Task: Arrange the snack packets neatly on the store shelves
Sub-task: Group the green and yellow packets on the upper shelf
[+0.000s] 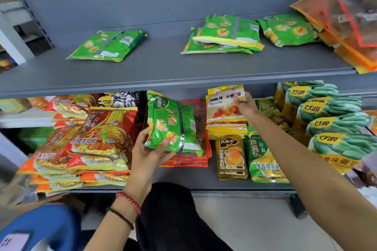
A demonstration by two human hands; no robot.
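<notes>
The left hand [149, 153] curls round a green noodle packet [173, 126], held tilted before the lower shelf [193, 179]. The right hand [245, 105] pinches the top of a yellow candy packet [224, 106], apparently atop a stack there. More green packets [108, 46] lie on the upper shelf [163, 67].

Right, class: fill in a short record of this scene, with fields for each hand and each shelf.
left hand: holds green packet
right hand: pinches top of candy packet
upper shelf: green packs lying flat, orange packs at right
lower shelf: red packs piled at left
</notes>
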